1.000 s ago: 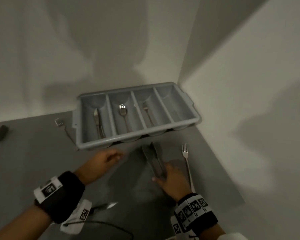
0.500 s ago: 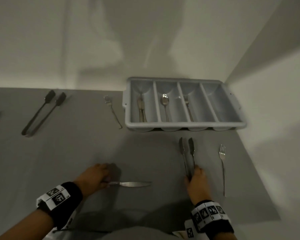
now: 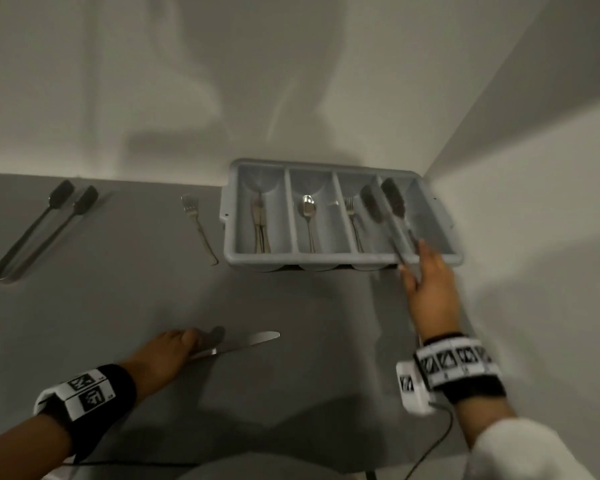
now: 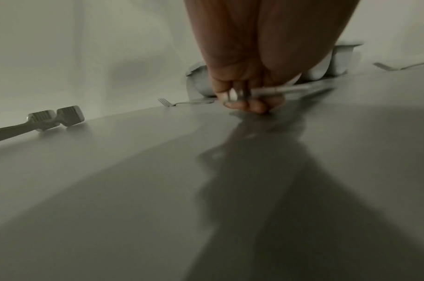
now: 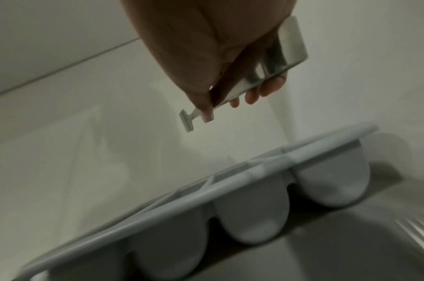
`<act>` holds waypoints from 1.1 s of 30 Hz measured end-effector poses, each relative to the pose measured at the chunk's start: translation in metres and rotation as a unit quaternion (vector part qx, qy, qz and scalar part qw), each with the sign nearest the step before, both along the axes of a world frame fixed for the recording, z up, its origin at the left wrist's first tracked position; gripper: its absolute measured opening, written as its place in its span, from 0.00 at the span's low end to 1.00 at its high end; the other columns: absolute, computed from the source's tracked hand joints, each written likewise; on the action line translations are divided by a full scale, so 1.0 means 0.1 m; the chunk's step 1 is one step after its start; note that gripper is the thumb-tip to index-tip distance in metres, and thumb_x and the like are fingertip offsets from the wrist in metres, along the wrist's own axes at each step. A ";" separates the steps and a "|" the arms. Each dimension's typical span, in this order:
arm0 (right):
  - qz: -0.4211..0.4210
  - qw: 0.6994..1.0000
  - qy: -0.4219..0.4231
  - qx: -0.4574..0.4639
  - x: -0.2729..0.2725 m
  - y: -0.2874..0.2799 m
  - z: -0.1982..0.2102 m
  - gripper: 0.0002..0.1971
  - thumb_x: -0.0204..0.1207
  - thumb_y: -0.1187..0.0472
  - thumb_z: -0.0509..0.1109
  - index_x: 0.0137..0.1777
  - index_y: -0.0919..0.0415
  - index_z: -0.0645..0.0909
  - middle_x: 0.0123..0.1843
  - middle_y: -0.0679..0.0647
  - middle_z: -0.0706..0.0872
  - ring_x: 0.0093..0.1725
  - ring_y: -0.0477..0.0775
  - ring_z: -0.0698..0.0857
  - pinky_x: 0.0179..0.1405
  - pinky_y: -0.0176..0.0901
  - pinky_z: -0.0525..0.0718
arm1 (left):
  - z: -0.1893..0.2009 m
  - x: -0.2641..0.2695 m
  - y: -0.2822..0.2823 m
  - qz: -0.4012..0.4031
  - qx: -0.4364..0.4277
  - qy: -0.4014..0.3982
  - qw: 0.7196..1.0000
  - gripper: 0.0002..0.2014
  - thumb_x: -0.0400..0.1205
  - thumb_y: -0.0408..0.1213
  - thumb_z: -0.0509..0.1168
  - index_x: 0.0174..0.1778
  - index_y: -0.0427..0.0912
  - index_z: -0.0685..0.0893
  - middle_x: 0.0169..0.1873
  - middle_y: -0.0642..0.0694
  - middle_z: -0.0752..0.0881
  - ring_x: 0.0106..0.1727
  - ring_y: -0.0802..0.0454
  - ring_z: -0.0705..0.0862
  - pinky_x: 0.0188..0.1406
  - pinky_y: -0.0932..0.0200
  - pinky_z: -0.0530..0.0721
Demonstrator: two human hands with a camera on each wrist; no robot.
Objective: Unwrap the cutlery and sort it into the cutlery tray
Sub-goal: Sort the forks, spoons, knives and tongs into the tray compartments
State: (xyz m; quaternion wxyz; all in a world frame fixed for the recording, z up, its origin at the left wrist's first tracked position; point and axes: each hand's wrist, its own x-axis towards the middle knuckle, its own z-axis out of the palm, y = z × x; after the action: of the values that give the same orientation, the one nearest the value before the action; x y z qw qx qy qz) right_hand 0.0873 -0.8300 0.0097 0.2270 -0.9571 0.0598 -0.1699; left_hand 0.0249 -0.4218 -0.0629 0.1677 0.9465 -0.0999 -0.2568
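Note:
The grey four-compartment cutlery tray stands in the table's back right corner. It holds knives, a spoon and a fork in its three left compartments. My right hand grips the hinge end of metal tongs, holding them in the air over the tray's right side. My left hand pinches the handle of a table knife low over the table, blade pointing right.
A loose fork lies just left of the tray. A second pair of tongs lies at the far left. Another fork lies right of the tray's front. White walls close the back and right.
My right hand has lifted the tongs off the table and carried them forward over the tray. My left hand keeps the knife, now raised slightly at the handle.

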 end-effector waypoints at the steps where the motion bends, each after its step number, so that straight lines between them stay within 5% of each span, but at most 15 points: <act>1: -0.020 1.000 0.006 -0.001 0.23 -0.11 0.04 0.27 0.78 0.60 0.65 0.75 0.68 0.66 0.72 0.70 0.74 0.68 0.72 0.75 0.71 0.58 0.71 | 0.06 0.01 -0.05 0.031 -0.009 0.012 0.999 0.08 0.85 0.43 0.46 0.51 0.52 0.69 0.61 0.42 0.80 0.62 0.45 0.79 0.65 0.57 0.74; 5: -0.096 0.990 0.107 0.004 1.03 -0.48 0.05 0.26 0.78 0.58 0.64 0.75 0.67 0.65 0.72 0.70 0.73 0.68 0.73 0.75 0.68 0.60 0.74 | 0.09 -0.05 -0.14 0.099 -0.016 0.015 0.995 0.10 0.85 0.43 0.48 0.60 0.55 0.69 0.65 0.41 0.80 0.63 0.45 0.79 0.65 0.56 0.73; 7: -0.110 0.982 0.152 0.000 1.27 -0.56 0.00 0.22 0.78 0.59 0.64 0.69 0.70 0.70 0.67 0.73 0.76 0.63 0.74 0.78 0.62 0.60 0.77 | 0.17 -0.09 -0.17 0.123 -0.046 0.029 0.991 0.14 0.81 0.52 0.47 0.60 0.60 0.69 0.65 0.43 0.81 0.62 0.45 0.80 0.66 0.54 0.74; 10: -0.104 0.971 0.214 -0.015 1.52 -0.66 -0.17 0.18 0.76 0.60 0.65 0.57 0.76 0.77 0.58 0.76 0.82 0.56 0.75 0.82 0.55 0.59 0.80 | 0.30 -0.12 -0.18 0.123 -0.106 0.009 0.987 0.17 0.70 0.62 0.42 0.50 0.65 0.67 0.57 0.48 0.84 0.53 0.50 0.83 0.58 0.54 0.78; 15: -0.100 0.947 0.305 -0.014 1.81 -0.77 -0.37 0.23 0.80 0.50 0.57 0.52 0.71 0.82 0.55 0.75 0.85 0.54 0.73 0.84 0.54 0.56 0.80 | 0.57 -0.08 -0.22 0.144 -0.193 -0.066 0.968 0.24 0.65 0.79 0.41 0.52 0.75 0.64 0.44 0.61 0.82 0.43 0.62 0.83 0.46 0.63 0.81; 18: -0.086 0.940 0.330 -0.021 1.97 -0.87 -0.45 0.26 0.80 0.47 0.52 0.62 0.68 0.78 0.62 0.74 0.82 0.61 0.74 0.80 0.65 0.62 0.77 | 0.80 0.10 -0.35 0.150 -0.273 -0.118 0.943 0.13 0.74 0.64 0.54 0.54 0.77 0.67 0.51 0.71 0.80 0.51 0.72 0.80 0.51 0.81 0.76; 20: -0.076 0.932 0.352 -0.048 2.13 -1.08 -0.67 0.27 0.76 0.44 0.53 0.65 0.63 0.77 0.63 0.72 0.82 0.62 0.72 0.81 0.67 0.66 0.76 | 0.92 0.33 -0.48 0.146 -0.296 -0.174 0.928 0.21 0.77 0.43 0.56 0.55 0.80 0.68 0.51 0.71 0.78 0.52 0.74 0.77 0.52 0.87 0.69; 22: -0.068 0.923 0.372 -0.076 2.14 -1.15 -0.78 0.24 0.72 0.47 0.59 0.63 0.61 0.77 0.63 0.69 0.83 0.61 0.70 0.82 0.66 0.63 0.78 | 0.98 0.63 -0.63 0.153 -0.297 -0.219 0.917 0.26 0.76 0.32 0.55 0.56 0.75 0.72 0.50 0.62 0.76 0.47 0.70 0.77 0.51 0.86 0.68; 24: -0.069 0.919 0.382 -0.075 1.87 -0.92 -0.53 0.20 0.74 0.55 0.61 0.62 0.65 0.77 0.64 0.69 0.82 0.62 0.69 0.82 0.66 0.58 0.78 | 0.98 0.96 -0.80 0.182 -0.276 -0.240 0.913 0.23 0.78 0.24 0.55 0.62 0.55 0.75 0.52 0.45 0.78 0.49 0.65 0.77 0.55 0.75 0.70; 26: -0.071 0.926 0.366 -0.060 1.67 -0.78 -0.36 0.17 0.78 0.60 0.60 0.62 0.70 0.76 0.64 0.70 0.82 0.62 0.69 0.81 0.63 0.56 0.78 | 0.96 1.27 -0.98 0.217 -0.239 -0.214 0.922 0.22 0.79 0.19 0.53 0.68 0.36 0.73 0.64 0.31 0.75 0.63 0.44 0.78 0.67 0.60 0.69; 29: -0.062 0.963 0.257 -0.044 1.38 -0.74 -0.20 0.17 0.75 0.61 0.63 0.61 0.67 0.76 0.60 0.71 0.83 0.59 0.70 0.81 0.60 0.59 0.81 | 0.84 1.62 -1.19 0.215 -0.202 -0.140 0.945 0.22 0.78 0.17 0.51 0.69 0.28 0.72 0.68 0.23 0.74 0.69 0.30 0.74 0.72 0.48 0.70; 33: -0.036 0.993 0.115 -0.009 0.79 -0.62 -0.03 0.18 0.74 0.63 0.66 0.64 0.65 0.77 0.63 0.67 0.82 0.62 0.71 0.79 0.62 0.62 0.79 | 0.55 1.92 -1.36 0.142 -0.033 -0.047 0.988 0.16 0.81 0.27 0.53 0.63 0.26 0.76 0.62 0.24 0.80 0.63 0.30 0.79 0.66 0.45 0.74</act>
State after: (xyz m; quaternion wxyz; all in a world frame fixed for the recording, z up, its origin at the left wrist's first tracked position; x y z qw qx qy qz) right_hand 0.1667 -0.8920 0.0063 0.2039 -0.9695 0.1182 -0.0669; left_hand 0.2173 -0.5578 -0.0079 0.2289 0.9561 0.0195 -0.1818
